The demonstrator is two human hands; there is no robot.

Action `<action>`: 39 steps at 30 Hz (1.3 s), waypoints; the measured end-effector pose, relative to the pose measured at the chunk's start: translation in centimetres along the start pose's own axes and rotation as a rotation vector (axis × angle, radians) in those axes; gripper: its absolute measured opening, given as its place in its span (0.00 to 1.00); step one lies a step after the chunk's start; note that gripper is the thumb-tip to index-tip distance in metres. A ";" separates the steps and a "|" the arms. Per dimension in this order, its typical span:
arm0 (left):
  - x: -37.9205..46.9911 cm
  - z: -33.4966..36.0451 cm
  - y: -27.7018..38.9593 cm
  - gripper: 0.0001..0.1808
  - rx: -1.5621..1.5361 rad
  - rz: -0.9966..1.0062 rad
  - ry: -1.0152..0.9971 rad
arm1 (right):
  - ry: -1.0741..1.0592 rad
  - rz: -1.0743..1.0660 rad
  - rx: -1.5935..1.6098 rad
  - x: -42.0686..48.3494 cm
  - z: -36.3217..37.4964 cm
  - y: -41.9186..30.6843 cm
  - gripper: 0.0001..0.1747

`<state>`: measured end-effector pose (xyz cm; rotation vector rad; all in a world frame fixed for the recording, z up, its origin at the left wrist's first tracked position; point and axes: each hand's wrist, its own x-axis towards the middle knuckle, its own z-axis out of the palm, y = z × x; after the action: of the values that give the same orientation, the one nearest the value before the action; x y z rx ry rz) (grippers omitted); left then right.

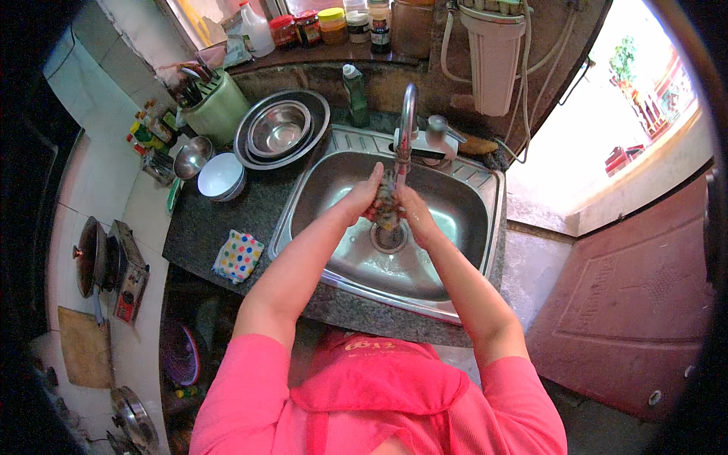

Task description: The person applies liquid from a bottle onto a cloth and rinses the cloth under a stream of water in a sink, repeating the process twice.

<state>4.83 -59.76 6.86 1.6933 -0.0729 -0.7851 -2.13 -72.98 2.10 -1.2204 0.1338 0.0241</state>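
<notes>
Over the stainless steel sink, my left hand and my right hand face each other around a mottled, dark greenish-brown bundle. The bundle is blurred, and I cannot tell what it is. My left thumb points up along its side, while the fingers of both hands are mostly hidden. Just above my right hand is the mouth of the curved chrome faucet, with what looks like water coming down. Below the bundle is the round drain. The sink floor looks wet.
Nested metal bowls, a white bowl and a polka-dot cloth occupy the counter left of the sink. A green bottle stands behind it. The faucet's lever handle is at the back right, below a water filter housing.
</notes>
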 end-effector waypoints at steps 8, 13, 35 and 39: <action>0.5 -0.4 0.0 0.22 0.399 0.193 -0.116 | 0.142 -0.091 -0.047 0.2 -1.8 0.5 0.12; 0.3 -1.2 -0.5 0.12 1.139 0.297 0.459 | 0.194 -0.195 -0.164 -0.9 -2.5 -1.2 0.12; 0.3 4.8 -0.8 0.47 -1.162 0.114 -0.240 | 0.453 -0.204 -0.236 0.6 -5.4 4.7 0.20; 0.1 2.4 -1.7 0.29 -1.106 0.100 -0.317 | 0.160 0.269 0.445 1.3 -2.0 2.4 0.25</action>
<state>3.00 -61.37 5.19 0.5140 0.0563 -0.7903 -1.27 -74.08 -0.96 -0.7524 0.4202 0.1246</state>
